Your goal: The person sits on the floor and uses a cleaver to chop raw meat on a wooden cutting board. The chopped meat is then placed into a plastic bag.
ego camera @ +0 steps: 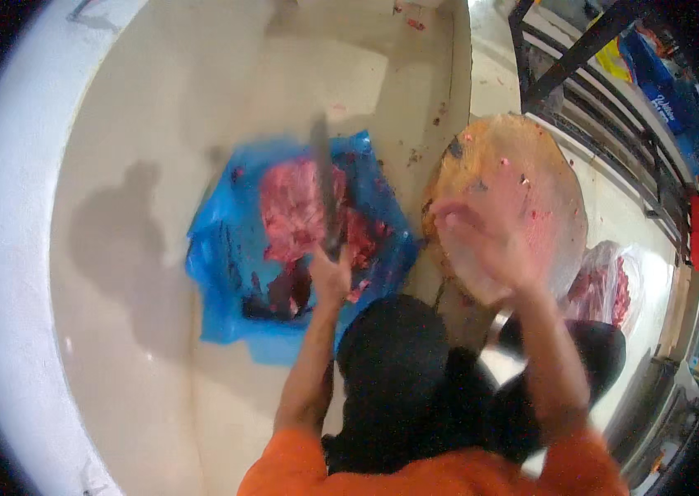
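Note:
My left hand [331, 276] grips a large knife [325, 180] by its handle, the blade pointing away from me. Under the blade, a large piece of red meat [287, 198] lies on a spread blue plastic sheet [213, 248]. A darker piece of meat [290, 288] rests closer to me on the same sheet. Over a round wooden chopping block [510, 139], my right hand [492, 242] is blurred. Pink shows at its fingers, and whether it holds anything is unclear. Small meat scraps dot the block's top.
A clear plastic bag of meat [603, 285] sits beyond my right forearm, beside my leg. Dark metal racks [610, 118] stand along the right. Scraps and stains mark the pale tiled floor [139, 403]. At the left curves a white edge [15, 248].

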A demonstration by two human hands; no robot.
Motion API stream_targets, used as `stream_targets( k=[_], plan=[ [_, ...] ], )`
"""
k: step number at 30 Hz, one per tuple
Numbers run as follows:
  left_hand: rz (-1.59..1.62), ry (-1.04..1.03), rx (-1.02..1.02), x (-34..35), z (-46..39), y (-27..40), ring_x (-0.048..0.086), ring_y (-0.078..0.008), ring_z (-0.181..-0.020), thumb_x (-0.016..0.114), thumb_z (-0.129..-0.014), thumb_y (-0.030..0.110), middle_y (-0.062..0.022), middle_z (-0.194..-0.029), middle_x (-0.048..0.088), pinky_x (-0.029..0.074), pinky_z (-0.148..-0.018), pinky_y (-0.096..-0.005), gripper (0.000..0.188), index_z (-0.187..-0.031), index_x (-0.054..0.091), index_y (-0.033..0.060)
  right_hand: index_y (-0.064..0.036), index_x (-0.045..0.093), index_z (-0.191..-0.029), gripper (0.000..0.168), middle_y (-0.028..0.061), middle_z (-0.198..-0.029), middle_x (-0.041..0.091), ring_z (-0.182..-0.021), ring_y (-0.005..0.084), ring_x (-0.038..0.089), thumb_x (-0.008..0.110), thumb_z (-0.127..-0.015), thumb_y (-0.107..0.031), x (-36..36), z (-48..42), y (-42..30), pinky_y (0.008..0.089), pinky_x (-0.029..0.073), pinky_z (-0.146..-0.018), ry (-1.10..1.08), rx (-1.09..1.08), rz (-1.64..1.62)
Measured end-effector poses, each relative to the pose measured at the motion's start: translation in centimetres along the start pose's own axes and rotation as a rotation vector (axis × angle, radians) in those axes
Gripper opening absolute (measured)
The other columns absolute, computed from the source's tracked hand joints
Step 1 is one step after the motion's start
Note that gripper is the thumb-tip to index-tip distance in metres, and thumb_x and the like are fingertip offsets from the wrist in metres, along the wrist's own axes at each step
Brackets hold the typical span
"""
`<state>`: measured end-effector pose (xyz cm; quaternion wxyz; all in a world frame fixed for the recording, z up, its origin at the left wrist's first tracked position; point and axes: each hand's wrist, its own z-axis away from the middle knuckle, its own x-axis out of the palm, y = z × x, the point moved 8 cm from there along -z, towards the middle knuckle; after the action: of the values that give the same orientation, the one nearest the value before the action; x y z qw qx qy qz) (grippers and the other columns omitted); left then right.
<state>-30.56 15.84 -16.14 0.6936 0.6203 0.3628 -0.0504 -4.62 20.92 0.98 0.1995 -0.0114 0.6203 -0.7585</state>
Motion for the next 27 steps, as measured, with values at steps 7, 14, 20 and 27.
stream_targets(
  k=[7, 14, 20, 27],
  plan=[
    [0.306, 0.098, -0.02, -5.8, -2.0, -0.5, 0.064, -0.019, -0.079, 0.074, -0.08, 0.017, -0.0123, -0.09, 0.068, 0.051, -0.073, -0.0344, 0.038, -0.111, 0.062, -0.0008, -0.001, 0.067, -0.106, 0.023, 0.0111, -0.101, 0.07, -0.095, 0.0234, 0.066, 0.059, -0.092, -0.016, 8.5, -4.2, 6.4, 0.0366, 0.051, -0.085, -0.069, 0.061, 0.183],
    [-0.071, 0.012, -0.202, -13.9, 4.2, -8.9, 0.06, -0.0176, -0.07, 0.072, -0.08, 0.015, -0.0095, -0.08, 0.064, 0.05, -0.067, -0.0333, 0.032, -0.106, 0.062, 0.0, -0.01, 0.032, -0.147, 0.078, 0.0324, -0.141, 0.035, -0.13, 0.0475, 0.038, 0.067, -0.08, -0.029, 22.1, -12.9, 26.0, 0.0522, 0.042, -0.101, 0.142, 0.383, 0.696],
    [-0.224, 0.022, -0.381, -22.2, 11.0, -10.1, 0.053, -0.0123, -0.058, 0.067, -0.082, 0.007, -0.0047, -0.065, 0.058, 0.044, -0.053, -0.0287, 0.018, -0.087, 0.051, 0.0022, -0.012, 0.026, -0.149, 0.088, 0.0321, -0.138, 0.037, -0.126, 0.0493, 0.041, 0.071, -0.076, -0.027, 22.9, -15.9, 30.5, 0.0544, 0.043, -0.101, 0.004, 0.458, 0.673],
    [-0.239, 0.004, -0.538, -20.8, 12.3, -8.5, 0.056, -0.0145, -0.063, 0.068, -0.08, 0.008, -0.0071, -0.071, 0.061, 0.048, -0.06, -0.0314, 0.019, -0.091, 0.054, 0.0014, -0.012, 0.039, -0.141, 0.079, 0.0163, -0.118, 0.06, -0.105, 0.0333, 0.061, 0.075, -0.07, -0.019, 22.2, -15.9, 33.8, 0.0449, 0.05, -0.09, 0.19, 0.699, -0.333]
  ],
)
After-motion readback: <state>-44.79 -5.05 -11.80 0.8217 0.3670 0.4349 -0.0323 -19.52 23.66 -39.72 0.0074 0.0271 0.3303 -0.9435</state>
